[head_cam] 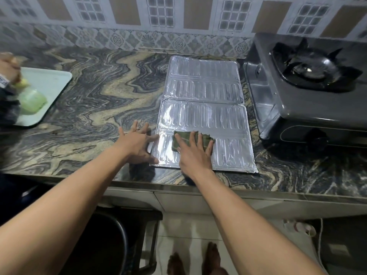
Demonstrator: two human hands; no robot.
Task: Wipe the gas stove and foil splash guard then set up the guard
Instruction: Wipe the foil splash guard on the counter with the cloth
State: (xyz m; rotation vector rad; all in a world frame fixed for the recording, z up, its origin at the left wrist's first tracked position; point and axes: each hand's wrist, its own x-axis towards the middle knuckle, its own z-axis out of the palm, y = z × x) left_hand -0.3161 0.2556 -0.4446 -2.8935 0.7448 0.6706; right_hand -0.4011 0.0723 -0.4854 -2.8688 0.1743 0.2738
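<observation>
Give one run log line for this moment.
phase: wiping | right hand: presses green cloth on foil guard | left hand: rests on guard's left edge

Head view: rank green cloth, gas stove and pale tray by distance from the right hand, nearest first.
1. green cloth: directly under the flat fingers of the right hand, on the near panel of the foil guard.
2. gas stove: off to the right, beside the guard.
3. pale tray: far left on the counter, well past the guard's left edge.

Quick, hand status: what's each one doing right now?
Left hand: open, fingers spread, touching the left edge of the foil splash guard.
Right hand: open, flat, pressing the green cloth onto the guard.
</observation>
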